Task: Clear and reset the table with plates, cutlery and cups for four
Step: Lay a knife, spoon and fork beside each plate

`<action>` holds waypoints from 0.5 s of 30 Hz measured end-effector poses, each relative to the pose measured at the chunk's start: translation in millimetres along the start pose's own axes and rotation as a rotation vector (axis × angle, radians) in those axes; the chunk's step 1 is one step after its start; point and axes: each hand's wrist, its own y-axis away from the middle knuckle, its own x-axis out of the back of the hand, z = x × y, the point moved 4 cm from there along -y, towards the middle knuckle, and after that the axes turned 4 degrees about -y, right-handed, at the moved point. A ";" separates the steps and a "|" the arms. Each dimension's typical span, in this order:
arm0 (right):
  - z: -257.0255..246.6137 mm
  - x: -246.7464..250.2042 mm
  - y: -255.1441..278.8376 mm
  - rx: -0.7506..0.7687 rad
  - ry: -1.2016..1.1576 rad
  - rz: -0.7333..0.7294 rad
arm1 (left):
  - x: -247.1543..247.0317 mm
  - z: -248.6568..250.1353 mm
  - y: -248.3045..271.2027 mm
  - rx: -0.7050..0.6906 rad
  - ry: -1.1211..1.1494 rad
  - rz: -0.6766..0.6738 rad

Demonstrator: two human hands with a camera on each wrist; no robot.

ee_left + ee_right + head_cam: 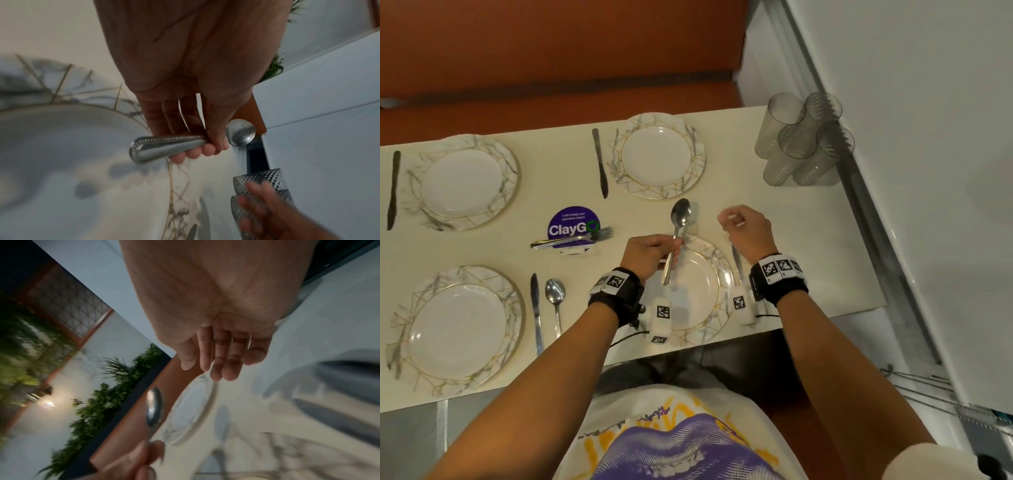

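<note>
My left hand (669,251) grips a steel spoon (680,214) by its handle, bowl pointing away, above the near right plate (719,265). In the left wrist view my fingers (205,142) curl round the spoon's beaded handle (164,147). My right hand (738,222) hovers just right of the spoon with loose fingers and holds nothing; its fingers (218,363) hang relaxed in the right wrist view. A knife (736,263) lies right of that plate, partly hidden by my right wrist. Several clear cups (801,144) cluster at the far right corner.
Three other plates are set: far right (657,156) with a knife (599,162), far left (462,181) with a knife (393,190), near left (458,329) with a knife (536,308) and spoon (555,298). Forks (571,240) lie on a purple sticker. An orange bench runs behind the table.
</note>
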 end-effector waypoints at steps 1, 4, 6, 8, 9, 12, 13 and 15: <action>-17.3 -9.7 -4.0 0.036 -0.040 -0.038 | 5.4 2.6 0.0 -0.007 -0.015 -0.012; -68.9 -42.8 -13.4 0.147 -0.053 -0.174 | 26.1 11.1 -1.1 -0.025 -0.068 -0.043; -96.8 -66.8 -14.2 0.194 0.024 -0.279 | 44.1 17.2 -0.9 -0.042 -0.098 -0.046; -117.5 -91.1 -11.6 0.199 0.073 -0.367 | 66.3 21.8 1.9 -0.067 -0.126 -0.041; -125.2 -103.1 -8.9 0.185 0.074 -0.386 | 79.9 21.8 3.8 -0.076 -0.153 -0.038; -139.7 -140.0 2.2 0.155 0.080 -0.385 | 126.2 17.0 12.0 -0.080 -0.227 -0.042; -142.6 -152.6 5.8 0.148 0.085 -0.385 | 143.6 14.9 13.9 -0.064 -0.237 -0.043; -145.3 -175.8 13.0 0.115 0.054 -0.379 | 182.3 12.7 16.6 -0.021 -0.217 -0.025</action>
